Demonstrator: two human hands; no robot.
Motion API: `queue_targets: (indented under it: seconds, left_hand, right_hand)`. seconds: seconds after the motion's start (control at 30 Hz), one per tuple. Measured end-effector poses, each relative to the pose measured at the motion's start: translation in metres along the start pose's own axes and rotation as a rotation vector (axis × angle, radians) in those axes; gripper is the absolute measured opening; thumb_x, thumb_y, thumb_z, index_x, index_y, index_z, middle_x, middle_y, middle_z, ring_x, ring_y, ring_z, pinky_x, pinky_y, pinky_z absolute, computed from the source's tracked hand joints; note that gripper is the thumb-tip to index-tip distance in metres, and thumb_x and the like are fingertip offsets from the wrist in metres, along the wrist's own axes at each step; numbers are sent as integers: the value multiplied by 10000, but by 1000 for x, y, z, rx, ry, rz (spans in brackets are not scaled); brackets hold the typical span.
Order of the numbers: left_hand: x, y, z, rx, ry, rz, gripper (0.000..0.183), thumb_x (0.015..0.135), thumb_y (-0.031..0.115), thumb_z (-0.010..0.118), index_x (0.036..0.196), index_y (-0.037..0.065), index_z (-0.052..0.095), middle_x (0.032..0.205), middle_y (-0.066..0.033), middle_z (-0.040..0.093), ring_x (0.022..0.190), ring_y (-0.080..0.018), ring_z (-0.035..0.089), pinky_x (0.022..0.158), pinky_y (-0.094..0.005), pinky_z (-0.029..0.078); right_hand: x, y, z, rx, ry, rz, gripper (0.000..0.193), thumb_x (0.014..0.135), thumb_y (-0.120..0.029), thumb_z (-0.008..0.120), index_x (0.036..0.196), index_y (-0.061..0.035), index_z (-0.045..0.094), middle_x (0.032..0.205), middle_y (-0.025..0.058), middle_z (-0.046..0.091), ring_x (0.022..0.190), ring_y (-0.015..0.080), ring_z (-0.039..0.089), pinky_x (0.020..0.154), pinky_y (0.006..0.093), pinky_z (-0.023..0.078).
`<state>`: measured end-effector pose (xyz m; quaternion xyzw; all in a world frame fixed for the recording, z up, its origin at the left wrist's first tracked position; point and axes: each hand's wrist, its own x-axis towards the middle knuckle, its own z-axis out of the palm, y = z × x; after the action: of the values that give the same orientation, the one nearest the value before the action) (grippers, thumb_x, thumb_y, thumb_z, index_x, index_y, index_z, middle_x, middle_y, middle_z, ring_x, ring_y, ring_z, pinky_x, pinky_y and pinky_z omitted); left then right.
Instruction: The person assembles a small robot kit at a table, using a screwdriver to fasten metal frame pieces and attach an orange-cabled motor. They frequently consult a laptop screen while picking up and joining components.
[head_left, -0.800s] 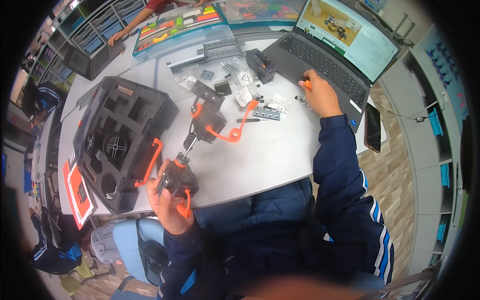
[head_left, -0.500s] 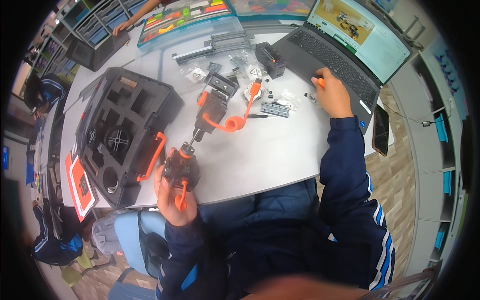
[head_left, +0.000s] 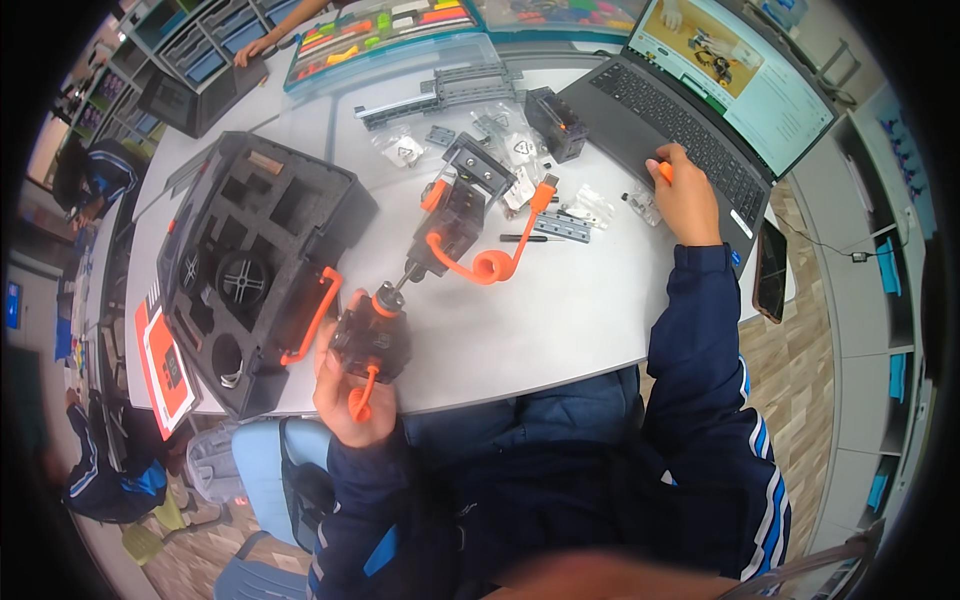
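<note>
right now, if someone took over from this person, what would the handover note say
Left hand: gripping a black and orange motor unit at the near table edge.
Right hand: resting on the laptop keyboard, with a small orange piece at the fingertips.
The motor unit joins by a shaft to a black block with a coiled orange cable.
Open foam case sits to the left; small bagged parts and a metal bracket lie loose mid-table.
Done: main pieces joined. Left: loose parts not yet fitted.
</note>
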<state>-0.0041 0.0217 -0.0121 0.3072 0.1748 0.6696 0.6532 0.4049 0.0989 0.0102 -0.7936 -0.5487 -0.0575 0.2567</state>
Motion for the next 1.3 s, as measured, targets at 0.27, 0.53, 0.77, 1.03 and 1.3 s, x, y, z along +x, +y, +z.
queue_targets:
  seconds: [0.27,0.53,0.77,1.03,1.3]
  left_hand:
    - [27,14,20,-85,21,-118,479,1002,285,410,1349,-45,427,1392,-207,470,1218,-382,525,1026,-534,448]
    - [67,29,53,-79,6,-260,494,1018,296,370,1321,-90,421,1346,-248,495,1206,-402,526,1014,-489,478]
    - [98,35,69,-225,-56,-255,445,1030,264,352,1323,-62,428,1359,-262,472,1228,-444,492,1007,-518,478]
    - [129,21,65,-296,-41,-252,406,1018,216,361,1297,-64,453,1383,-277,439,1310,-452,398,1068,-506,427]
    - [145,6,59,-418,-92,-318,413,1004,253,408,1288,-37,487,1367,-267,458,1326,-431,387,1051,-498,451]
  right_hand:
    - [9,0,8,8,-19,-154,248,927,-256,595,1067,-53,565,966,164,684,916,358,648,739,448,508]
    - [20,-4,6,18,-82,-119,252,923,-241,599,1078,-46,564,1003,172,680,932,362,647,762,442,507]
    - [29,-9,1,7,-141,-84,263,928,-242,592,1094,-40,564,1026,169,678,954,363,644,784,439,502]
    - [26,-14,2,7,-146,-69,288,936,-253,586,1134,-47,555,1137,146,660,1016,351,635,826,418,504]
    - [20,-11,-1,41,-8,-166,251,929,-223,590,1092,-35,558,1018,161,679,875,352,664,711,431,523]
